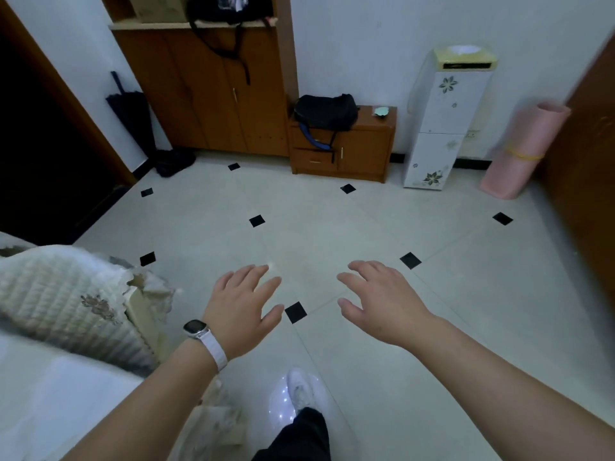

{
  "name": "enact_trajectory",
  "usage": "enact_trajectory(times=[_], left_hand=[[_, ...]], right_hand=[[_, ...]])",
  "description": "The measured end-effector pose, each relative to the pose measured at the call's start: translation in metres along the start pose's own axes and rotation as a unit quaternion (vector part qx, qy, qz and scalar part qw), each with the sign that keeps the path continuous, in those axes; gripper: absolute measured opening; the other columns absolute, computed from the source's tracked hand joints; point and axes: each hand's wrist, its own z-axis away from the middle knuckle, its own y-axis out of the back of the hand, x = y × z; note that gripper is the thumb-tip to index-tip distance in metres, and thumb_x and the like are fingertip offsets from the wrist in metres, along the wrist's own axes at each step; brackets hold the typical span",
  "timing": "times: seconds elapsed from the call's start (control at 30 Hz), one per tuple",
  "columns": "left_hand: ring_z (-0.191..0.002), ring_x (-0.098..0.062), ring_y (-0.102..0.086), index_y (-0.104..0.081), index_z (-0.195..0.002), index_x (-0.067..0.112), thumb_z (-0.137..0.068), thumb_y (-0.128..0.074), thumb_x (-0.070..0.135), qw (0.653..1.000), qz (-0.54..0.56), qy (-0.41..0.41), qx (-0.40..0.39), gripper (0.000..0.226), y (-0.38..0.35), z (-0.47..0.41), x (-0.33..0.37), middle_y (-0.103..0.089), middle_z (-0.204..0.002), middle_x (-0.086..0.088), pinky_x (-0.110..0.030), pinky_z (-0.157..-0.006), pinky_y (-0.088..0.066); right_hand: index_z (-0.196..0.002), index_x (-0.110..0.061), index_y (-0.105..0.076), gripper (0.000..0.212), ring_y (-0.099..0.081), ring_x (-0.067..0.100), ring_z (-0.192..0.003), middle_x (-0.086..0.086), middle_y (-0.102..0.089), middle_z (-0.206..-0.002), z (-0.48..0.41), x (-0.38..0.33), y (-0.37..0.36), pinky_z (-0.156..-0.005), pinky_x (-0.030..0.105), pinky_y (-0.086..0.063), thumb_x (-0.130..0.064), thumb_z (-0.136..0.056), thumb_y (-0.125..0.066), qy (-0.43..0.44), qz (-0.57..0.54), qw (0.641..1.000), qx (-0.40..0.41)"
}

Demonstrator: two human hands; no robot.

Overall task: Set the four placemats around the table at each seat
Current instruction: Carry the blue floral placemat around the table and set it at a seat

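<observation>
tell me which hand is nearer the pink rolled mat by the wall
Right. The right hand is out over the floor tiles, on the side where the pink rolled mat stands. The left hand is farther from it, nearer the quilted cover.

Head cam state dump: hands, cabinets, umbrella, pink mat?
left hand, open, holding nothing
right hand, open, holding nothing
tall cabinet, doors shut
small cabinet, door and drawer shut
umbrella, folded, leaning on wall
pink mat, rolled, banded, leaning in corner
</observation>
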Motion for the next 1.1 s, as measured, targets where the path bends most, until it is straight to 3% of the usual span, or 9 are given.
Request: enact_trajectory(times=[0.27, 0.5, 0.8, 1.1], left_hand=[[-0.116, -0.031, -0.056, -0.064, -0.117, 0.022, -0.081, -0.044, 0.048, 0.999, 0.032, 0.036, 0.000, 0.048, -0.035, -0.123, -0.094, -0.063, -0.124, -0.008, -0.050, -0.095, -0.044], [-0.117, -0.030, -0.056, -0.064, -0.117, 0.023, -0.081, -0.045, 0.048, 0.997, 0.023, 0.074, 0.003, 0.047, -0.035, -0.199, -0.191, -0.063, -0.123, -0.006, -0.049, -0.096, -0.044], [-0.117, -0.029, -0.056, -0.065, -0.115, 0.022, -0.083, -0.045, 0.046, 0.988, 0.021, 0.152, 0.002, 0.045, -0.046, -0.248, -0.280, -0.063, -0.124, -0.006, -0.046, -0.095, -0.043], [-0.114, -0.029, -0.058, -0.066, -0.115, 0.023, -0.083, -0.044, 0.048, 0.958, -0.029, 0.286, -0.008, 0.046, -0.054, -0.337, -0.373, -0.064, -0.123, -0.004, -0.046, -0.092, -0.045]], right_hand=[[-0.123, -0.023, -0.062, 0.054, -0.055, 0.027, -0.120, 0.004, -0.060, -0.131, -0.166, 0.012, -0.004, -0.096, 0.042, -0.044, -0.052, -0.086, -0.036, 0.023, 0.033, 0.999, -0.009], [-0.111, -0.018, -0.068, 0.048, -0.064, 0.028, -0.102, 0.007, -0.067, -0.114, -0.302, -0.019, 0.008, -0.079, 0.041, -0.053, -0.047, -0.083, -0.043, 0.055, 0.051, 0.996, 0.047], [-0.118, -0.019, -0.066, 0.050, -0.062, 0.028, -0.108, 0.007, -0.065, -0.120, -0.450, -0.048, -0.011, -0.088, 0.042, -0.049, -0.047, -0.084, -0.041, 0.125, 0.021, 0.991, 0.039], [-0.125, -0.021, -0.061, 0.055, -0.055, 0.028, -0.119, 0.007, -0.060, -0.130, -0.636, -0.050, -0.034, -0.096, 0.046, -0.045, -0.050, -0.085, -0.037, 0.244, -0.014, 0.970, -0.005]])
